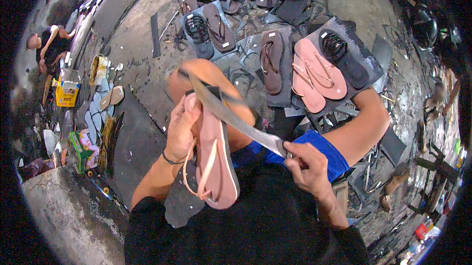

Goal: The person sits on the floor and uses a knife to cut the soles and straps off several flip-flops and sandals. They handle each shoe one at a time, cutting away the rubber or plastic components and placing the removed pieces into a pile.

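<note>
Left hand: here I am, my left hand (182, 125) closed firmly round the upper end of a pink sandal (224, 176), thumb pressed on its sole!
Sandal: hanging slantwise below that grip, straps (208, 166) toward the lower end, sole facing up at me.
Right hand: fist tight on a long knife (241, 124), that's my right hand (309, 169), the handle mostly hidden in my fingers.
Blade: sweeping up and left from that fist, right across the sandal's upper end, its tip blurred; touching or not, I cannot tell.
Pink pair: beyond my right fist, two more pink sandals (325, 71), overlapping.
Dark sandals: one brown sandal (272, 66) just left of that pair, one black sandal (355, 68) to its right.
Yellow bag: well out left of my left grip, a yellow bag (67, 90).
</note>
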### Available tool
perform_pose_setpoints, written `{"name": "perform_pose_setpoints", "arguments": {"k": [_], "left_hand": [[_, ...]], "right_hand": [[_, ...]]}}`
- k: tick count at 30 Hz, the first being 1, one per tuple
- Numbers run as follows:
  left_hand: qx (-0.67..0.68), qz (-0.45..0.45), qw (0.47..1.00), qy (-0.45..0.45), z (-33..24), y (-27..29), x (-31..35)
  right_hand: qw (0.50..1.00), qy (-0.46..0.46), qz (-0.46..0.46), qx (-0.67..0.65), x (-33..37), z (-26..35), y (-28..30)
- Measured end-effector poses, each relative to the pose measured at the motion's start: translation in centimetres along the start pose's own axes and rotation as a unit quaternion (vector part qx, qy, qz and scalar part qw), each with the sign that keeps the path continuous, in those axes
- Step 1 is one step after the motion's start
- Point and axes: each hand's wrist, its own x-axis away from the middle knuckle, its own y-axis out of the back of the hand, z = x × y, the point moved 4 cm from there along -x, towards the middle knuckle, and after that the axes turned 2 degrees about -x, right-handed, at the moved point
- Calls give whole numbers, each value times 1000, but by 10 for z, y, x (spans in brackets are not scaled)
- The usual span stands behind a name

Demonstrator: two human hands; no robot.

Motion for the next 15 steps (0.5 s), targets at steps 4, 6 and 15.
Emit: {"name": "perform_pose_setpoints", "arguments": {"k": [4,6,15], "left_hand": [[38,18,999,20,20,4,7],[28,63,997,38,14,-1,12],[-35,97,989,105,9,-21,12]], "right_hand": [[1000,-7,12,-4,18,-8,-4],[997,47,-34,45,9,-7,-1],[993,-54,98,46,-54,48,43]]}}
